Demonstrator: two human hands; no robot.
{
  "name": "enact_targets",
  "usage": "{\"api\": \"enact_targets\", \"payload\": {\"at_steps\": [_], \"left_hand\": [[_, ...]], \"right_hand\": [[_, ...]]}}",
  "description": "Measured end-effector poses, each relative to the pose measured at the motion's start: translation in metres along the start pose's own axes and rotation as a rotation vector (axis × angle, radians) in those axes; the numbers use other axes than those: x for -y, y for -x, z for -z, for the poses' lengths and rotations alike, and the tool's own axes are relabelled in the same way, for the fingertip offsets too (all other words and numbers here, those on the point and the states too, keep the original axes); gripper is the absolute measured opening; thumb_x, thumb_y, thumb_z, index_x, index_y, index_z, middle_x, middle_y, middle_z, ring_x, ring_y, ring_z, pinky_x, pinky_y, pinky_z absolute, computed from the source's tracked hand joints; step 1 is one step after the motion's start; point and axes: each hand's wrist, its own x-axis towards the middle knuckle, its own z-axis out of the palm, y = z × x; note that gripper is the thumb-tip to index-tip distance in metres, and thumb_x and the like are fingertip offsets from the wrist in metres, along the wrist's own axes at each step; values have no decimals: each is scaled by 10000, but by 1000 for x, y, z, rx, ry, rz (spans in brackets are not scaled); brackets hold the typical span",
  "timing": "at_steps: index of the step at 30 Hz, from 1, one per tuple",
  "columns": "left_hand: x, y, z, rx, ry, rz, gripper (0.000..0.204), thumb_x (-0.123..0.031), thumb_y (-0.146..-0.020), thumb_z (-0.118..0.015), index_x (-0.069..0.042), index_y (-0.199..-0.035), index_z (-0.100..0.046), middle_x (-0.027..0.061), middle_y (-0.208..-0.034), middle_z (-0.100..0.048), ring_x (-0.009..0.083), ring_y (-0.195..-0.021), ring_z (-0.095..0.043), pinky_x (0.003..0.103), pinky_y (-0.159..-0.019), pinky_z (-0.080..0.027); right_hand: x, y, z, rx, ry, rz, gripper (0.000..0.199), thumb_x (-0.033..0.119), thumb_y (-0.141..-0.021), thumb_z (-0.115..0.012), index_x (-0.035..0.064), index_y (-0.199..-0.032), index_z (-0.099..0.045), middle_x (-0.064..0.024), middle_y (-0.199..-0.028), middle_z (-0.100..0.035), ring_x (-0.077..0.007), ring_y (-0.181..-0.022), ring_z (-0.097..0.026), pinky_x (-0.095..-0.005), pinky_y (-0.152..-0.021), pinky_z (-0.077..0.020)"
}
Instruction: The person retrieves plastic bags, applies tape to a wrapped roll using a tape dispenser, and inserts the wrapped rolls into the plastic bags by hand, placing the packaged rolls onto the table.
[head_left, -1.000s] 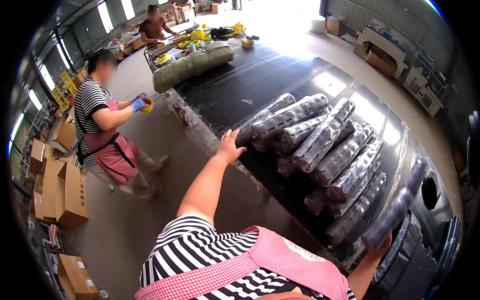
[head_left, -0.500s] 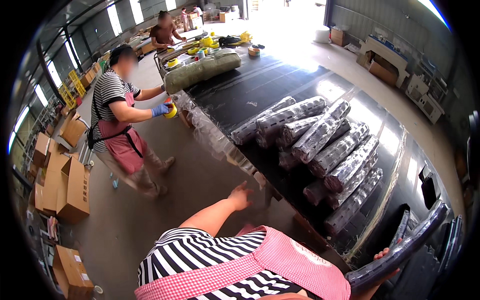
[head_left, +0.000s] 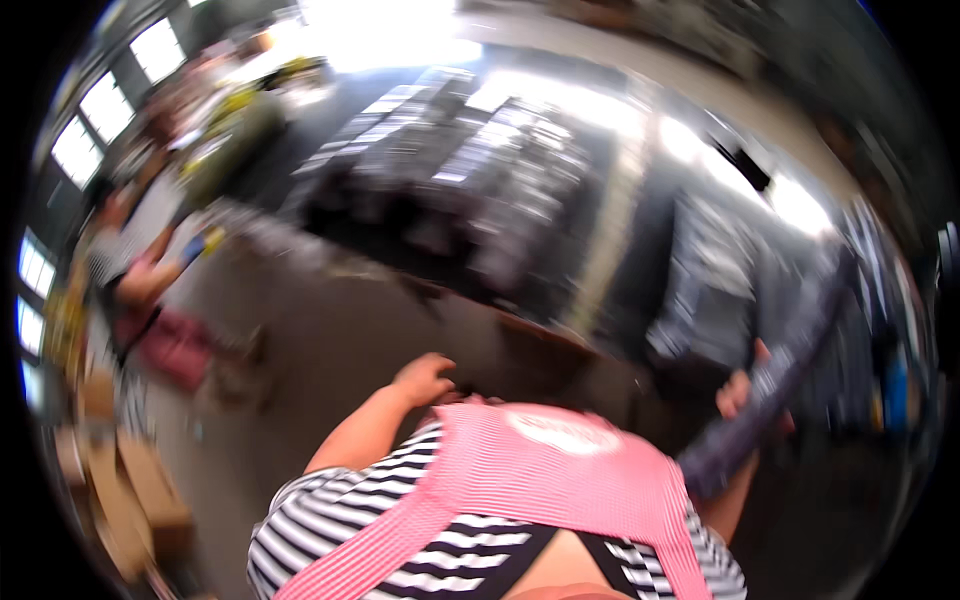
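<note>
A long dark roll wrapped in shiny plastic film (head_left: 775, 400) slants up at my right side. My right hand (head_left: 740, 393) is closed around its lower half, fingertips showing along its left edge. My left hand (head_left: 425, 379) hangs in the air in front of my apron, near the table's edge, fingers loosely bent and apart, with nothing in it. On the black table (head_left: 520, 290) lies a pile of similar wrapped rolls (head_left: 450, 170), smeared by motion. More dark wrapped pieces (head_left: 705, 280) rest nearer the roll I hold.
A co-worker in a striped shirt and pink apron (head_left: 150, 270) stands at the left, a blue-gloved hand by a yellow tape roll (head_left: 212, 238). A green wrapped bundle (head_left: 235, 140) lies on the far table end. Cardboard boxes (head_left: 150, 490) stand on the floor at lower left.
My view has turned to the right, so the pile and the co-worker now appear farther left. The wrapped roll stays in my right hand and stands steeper. My left hand still holds nothing.
</note>
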Motion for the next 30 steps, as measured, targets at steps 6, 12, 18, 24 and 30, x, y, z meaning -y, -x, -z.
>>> {"api": "enact_targets", "payload": {"at_steps": [6, 12, 18, 24, 30], "left_hand": [[-161, -53, 74, -135, 388, -502, 175, -22, -816, -674, -24, -991, -678, 158, -1090, -668, 320, -1006, -654, 364, -886, -522], [-303, -138, 77, -21, 249, -876, 163, -74, -854, -651, -59, -1015, -670, 122, -1101, -659, 322, -1027, -630, 401, -891, -507], [-361, -170, 10, 11, -137, -1057, 387, -235, -816, -707, -119, -1179, -637, 90, -1281, -581, 292, -1177, -545, 412, -985, -445], [-366, -146, -23, -34, -479, -1007, 664, -211, -746, -729, -9, -1333, -493, 233, -1414, -452, 388, -1256, -451, 483, -1043, -368], [-371, -151, -28, -31, -573, -930, 656, -242, -755, -744, -24, -1321, -495, 223, -1424, -459, 377, -1264, -470, 483, -1060, -372]], "right_hand": [[-27, 73, -65, -509, 252, -33, 1070, 669, -735, -708, 17, -1470, -284, -214, -1057, -605, -273, -909, -666, -361, -780, -568], [-33, 103, -72, -694, 87, -154, 824, 613, -754, -704, -32, -1239, -539, -166, -1135, -631, -264, -1011, -656, -385, -843, -561], [-36, 102, -59, -810, -10, -189, 732, 584, -805, -681, -22, -1201, -570, -169, -1079, -659, -269, -970, -681, -398, -809, -581], [-33, 113, -45, -867, -3, -129, 589, 471, -821, -722, -15, -1138, -615, -159, -999, -698, -265, -879, -704, -402, -788, -587], [-28, 92, -61, -972, 254, -48, 577, 366, -806, -773, 51, -1216, -517, -75, -963, -643, -176, -800, -664, -329, -722, -575]]}}
